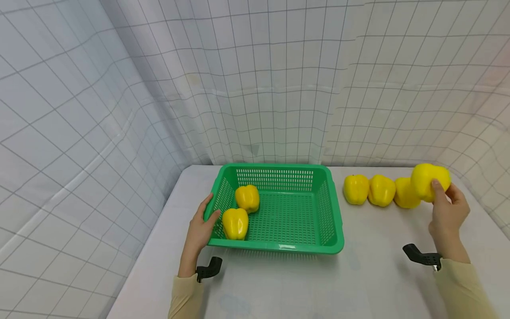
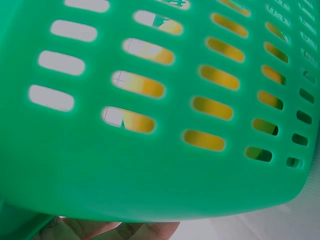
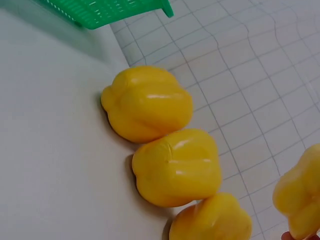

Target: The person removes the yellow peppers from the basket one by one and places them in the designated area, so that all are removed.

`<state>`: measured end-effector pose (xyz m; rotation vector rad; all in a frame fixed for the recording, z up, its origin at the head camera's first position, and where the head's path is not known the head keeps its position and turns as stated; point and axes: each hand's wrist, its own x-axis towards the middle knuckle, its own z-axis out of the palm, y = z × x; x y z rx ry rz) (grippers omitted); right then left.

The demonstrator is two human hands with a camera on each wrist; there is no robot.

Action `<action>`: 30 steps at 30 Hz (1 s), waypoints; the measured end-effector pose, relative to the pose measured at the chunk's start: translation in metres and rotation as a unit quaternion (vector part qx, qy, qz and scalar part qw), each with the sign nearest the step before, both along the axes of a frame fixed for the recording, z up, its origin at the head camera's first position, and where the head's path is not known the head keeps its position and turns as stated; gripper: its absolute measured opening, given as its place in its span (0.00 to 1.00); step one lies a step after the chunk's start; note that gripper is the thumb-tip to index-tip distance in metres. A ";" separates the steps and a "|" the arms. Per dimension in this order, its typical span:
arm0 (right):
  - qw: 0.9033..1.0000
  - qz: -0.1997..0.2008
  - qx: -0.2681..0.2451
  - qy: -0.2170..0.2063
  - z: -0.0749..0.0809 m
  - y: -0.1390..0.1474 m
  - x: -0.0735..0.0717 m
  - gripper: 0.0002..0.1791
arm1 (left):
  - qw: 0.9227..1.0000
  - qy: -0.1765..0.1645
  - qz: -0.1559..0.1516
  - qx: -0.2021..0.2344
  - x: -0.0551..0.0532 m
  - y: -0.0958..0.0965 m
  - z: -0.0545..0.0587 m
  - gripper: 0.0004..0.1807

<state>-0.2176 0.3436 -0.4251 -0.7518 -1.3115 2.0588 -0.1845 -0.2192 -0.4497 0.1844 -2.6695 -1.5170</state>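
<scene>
Bright, diffuse lighting: glossy highlights on the yellow bell peppers (image 3: 176,169), soft shadows on the desk (image 3: 50,155). Left wrist view: green basket (image 2: 100,170) slightly blurred. Head view: gridded sheet (image 1: 279,79) with lines curving near the edges.

From the head, the table (image 1: 279,290) is viewed downward; the green basket (image 1: 275,246) is shared, very close, with the left wrist, peppers (image 1: 381,190) at the basket's three o'clock, nearby, with the right wrist.

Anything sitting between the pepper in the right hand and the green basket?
Yes: three more peppers in a row on the table, then the basket's right rim. The left hand is at the basket's left side, out of that gap.
</scene>
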 end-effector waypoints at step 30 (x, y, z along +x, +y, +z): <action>0.993 0.054 -0.014 -0.105 -0.029 0.053 -0.016 0.45 | 1.000 0.005 -0.002 -0.003 0.000 0.000 0.002 0.31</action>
